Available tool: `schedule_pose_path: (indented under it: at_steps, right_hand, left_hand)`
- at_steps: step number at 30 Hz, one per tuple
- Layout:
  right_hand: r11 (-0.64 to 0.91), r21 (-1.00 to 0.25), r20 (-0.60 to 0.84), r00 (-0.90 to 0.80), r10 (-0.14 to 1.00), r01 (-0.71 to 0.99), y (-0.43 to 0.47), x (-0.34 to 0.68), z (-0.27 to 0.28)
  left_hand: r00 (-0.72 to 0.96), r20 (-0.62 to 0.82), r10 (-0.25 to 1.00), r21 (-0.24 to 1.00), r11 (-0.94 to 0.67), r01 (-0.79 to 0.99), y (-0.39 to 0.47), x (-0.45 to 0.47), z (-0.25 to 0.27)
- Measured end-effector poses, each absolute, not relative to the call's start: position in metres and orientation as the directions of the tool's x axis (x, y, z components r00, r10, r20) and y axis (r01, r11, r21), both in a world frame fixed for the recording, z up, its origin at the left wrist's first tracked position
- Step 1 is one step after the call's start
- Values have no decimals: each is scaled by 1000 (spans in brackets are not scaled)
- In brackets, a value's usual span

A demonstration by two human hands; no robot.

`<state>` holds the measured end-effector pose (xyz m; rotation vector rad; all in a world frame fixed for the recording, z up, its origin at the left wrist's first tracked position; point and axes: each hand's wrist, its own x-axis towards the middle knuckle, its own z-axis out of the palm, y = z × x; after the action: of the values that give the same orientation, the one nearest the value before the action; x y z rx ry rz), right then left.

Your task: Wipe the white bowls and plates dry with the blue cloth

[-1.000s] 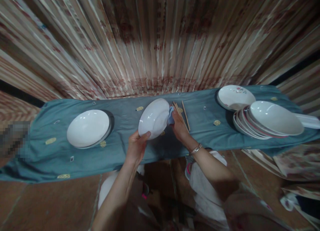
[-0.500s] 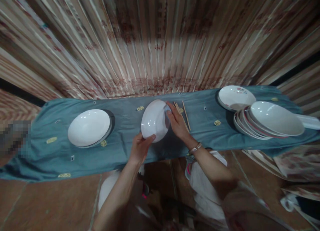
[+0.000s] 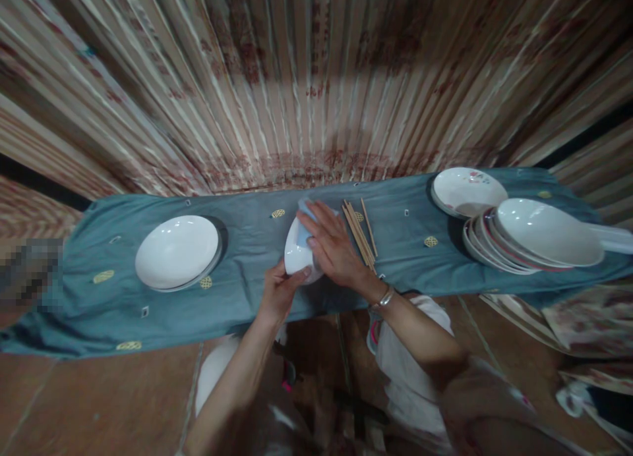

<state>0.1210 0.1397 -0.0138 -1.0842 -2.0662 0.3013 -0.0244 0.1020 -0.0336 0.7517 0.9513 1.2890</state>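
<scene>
A white bowl is held tilted over the middle of the cloth-covered table. My left hand grips its lower rim, thumb on the white surface. Against the bowl's upper part, my right hand presses a light blue cloth, its fingers spread over it and covering much of the bowl. Just right of that hand lie several wooden chopsticks. Left of the bowl, a small stack of white plates rests on the table.
On the right stand a stack of bowls and, behind it, a dish with a floral pattern. A white handle juts out beside the stack. The teal tablecloth reaches back to a striped curtain.
My right hand has moved from the bowl's right side up and left across its surface, bringing the blue cloth into clearer view. More chopsticks show. My left hand keeps its grip.
</scene>
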Motion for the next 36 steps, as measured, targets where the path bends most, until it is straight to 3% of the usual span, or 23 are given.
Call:
schedule_pose_path:
  at_steps: [5,9,14,17,20,24,29,36]
  right_hand:
    - [392,-833,406,-50,913,390,168,140,-37]
    - [104,-988,117,111,987,116,170,136,-64]
    - [-235,-918,-266,57,962,-321,159,118,-80]
    - [-192,-900,-229,49,972,-390,161,117,-81]
    - [-48,-955,-79,95,992,-293,167,126,-79]
    - [99,-994,102,80,992,41,174,144,-74]
    - [266,-910,267,-41,963,319,180,158,-68]
    - [367,-762,337,-157,928,533,169,156,-69]
  left_hand:
    - [2,-155,988,902,143,-408,101,-27,-33]
    - [-28,-173,985,896,145,-419,103,-30,-29]
    - [-70,-182,981,889,134,-437,106,-30,-24]
    - [-53,-191,980,886,148,-440,105,-29,-19]
    - [1,-206,978,870,184,-457,103,-32,-16]
    - [21,-256,966,822,229,-521,105,-40,-17]
    - [20,-336,942,836,308,-454,118,-41,-12]
    - [8,-301,953,835,268,-481,136,-26,-3]
